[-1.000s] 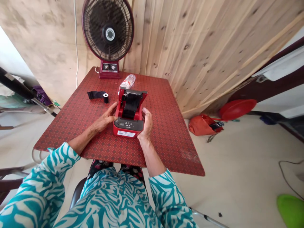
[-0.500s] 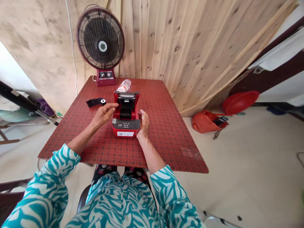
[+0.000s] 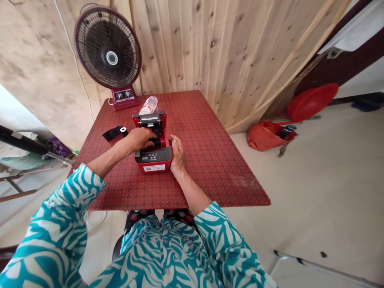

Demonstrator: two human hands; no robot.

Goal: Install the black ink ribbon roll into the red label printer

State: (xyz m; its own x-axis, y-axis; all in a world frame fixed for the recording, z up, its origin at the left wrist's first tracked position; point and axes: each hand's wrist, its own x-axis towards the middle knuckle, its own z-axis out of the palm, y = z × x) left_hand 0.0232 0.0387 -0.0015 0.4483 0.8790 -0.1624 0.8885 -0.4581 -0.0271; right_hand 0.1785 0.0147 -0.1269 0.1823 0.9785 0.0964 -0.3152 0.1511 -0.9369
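Presently: left hand (image 3: 138,139) over black ribbon (image 3: 157,141) in red label printer (image 3: 153,161), grip hidden; lid (image 3: 149,119) raised, exposing ribbon; right hand (image 3: 177,153) released, just beside printer, mid-counter (image 3: 204,160).

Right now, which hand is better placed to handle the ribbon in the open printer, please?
Probably the left hand: it reaches the black ribbon, while the right hand rests beside the red printer.
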